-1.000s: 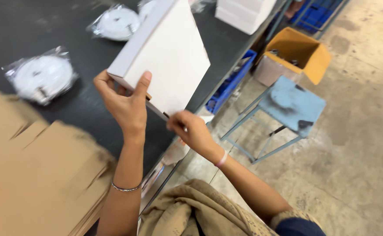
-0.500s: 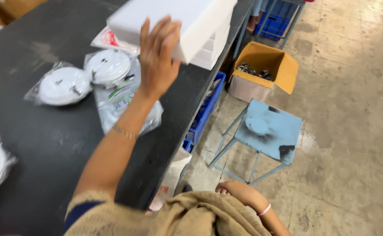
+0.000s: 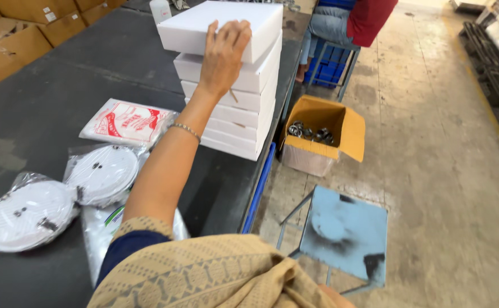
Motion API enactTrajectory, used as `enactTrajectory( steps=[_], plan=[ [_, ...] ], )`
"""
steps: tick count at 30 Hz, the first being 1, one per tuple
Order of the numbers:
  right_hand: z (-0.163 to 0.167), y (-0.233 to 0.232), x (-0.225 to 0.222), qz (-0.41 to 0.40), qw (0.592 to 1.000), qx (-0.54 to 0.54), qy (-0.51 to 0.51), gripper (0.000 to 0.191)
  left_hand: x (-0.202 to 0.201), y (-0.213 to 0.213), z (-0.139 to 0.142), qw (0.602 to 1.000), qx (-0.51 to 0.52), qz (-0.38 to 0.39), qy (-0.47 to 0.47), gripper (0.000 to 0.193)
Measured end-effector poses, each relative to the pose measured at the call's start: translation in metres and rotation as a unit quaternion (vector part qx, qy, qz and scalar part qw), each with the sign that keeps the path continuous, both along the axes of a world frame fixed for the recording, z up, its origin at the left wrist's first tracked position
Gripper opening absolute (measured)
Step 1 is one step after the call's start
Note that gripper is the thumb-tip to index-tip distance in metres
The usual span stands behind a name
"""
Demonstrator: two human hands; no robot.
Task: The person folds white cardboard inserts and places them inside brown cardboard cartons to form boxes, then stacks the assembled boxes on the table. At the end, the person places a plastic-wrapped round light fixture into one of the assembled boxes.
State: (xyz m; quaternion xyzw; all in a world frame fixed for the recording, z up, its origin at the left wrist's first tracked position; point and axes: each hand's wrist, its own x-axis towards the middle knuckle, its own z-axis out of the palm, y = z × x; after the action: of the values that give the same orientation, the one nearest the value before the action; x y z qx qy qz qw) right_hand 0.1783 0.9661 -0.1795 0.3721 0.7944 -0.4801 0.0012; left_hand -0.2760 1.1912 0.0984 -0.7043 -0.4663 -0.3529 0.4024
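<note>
A: In the head view, where was the left hand (image 3: 225, 57)?

B: It lay flat on the top white box (image 3: 221, 28), fingers spread over the near edge and the palm against the side. It pressed on the box rather than closing around it.

A: And that box?

B: It sat slightly skewed on top of a stack of white boxes (image 3: 232, 114), which stood near the right edge of the dark desk (image 3: 50, 85).

A: The right hand?

B: Only a sliver of skin showed at the bottom edge, behind the tan shawl (image 3: 204, 274). Whether it was open or closed, I couldn't tell.

A: What else lay on the desk?

B: Two round white discs in clear bags (image 3: 61, 194) near the left arm, and a printed plastic packet (image 3: 128, 121) beside the stack. Brown cartons (image 3: 10, 48) stood at the far left.

A: On the floor?

B: An open yellow carton with metal rings (image 3: 320, 134), and a blue stool (image 3: 343, 234) nearer the person.
</note>
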Motion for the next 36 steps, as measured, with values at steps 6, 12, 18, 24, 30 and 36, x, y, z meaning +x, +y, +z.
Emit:
enactTrajectory(
  steps=[6,12,18,24,30,36],
  plan=[
    [-0.008,0.090,-0.021,0.107,0.992,0.021,-0.062,0.036,0.003,0.004,0.001,0.995,-0.095,0.002,0.004,0.063],
    [0.064,0.240,-0.069,0.211,0.973,0.063,-0.075,0.048,0.020,0.002,0.027,0.975,-0.220,-0.013,0.000,0.074],
    [0.177,0.416,-0.147,0.002,0.917,0.290,0.274,0.031,-0.038,0.007,0.007,0.921,0.044,-0.034,-0.386,0.052],
    [0.245,0.539,-0.275,-0.113,0.827,0.103,0.540,0.064,-0.076,0.053,-0.044,0.686,0.093,-0.060,-0.719,0.065],
    [0.240,0.545,-0.321,-0.129,0.810,-0.001,0.572,0.075,-0.058,0.079,-0.048,0.744,0.168,-0.028,-0.646,0.063],
    [0.194,0.580,-0.339,-0.116,0.715,0.096,0.682,0.064,-0.055,0.084,-0.052,0.762,0.180,0.051,-0.619,0.059]
  ],
)
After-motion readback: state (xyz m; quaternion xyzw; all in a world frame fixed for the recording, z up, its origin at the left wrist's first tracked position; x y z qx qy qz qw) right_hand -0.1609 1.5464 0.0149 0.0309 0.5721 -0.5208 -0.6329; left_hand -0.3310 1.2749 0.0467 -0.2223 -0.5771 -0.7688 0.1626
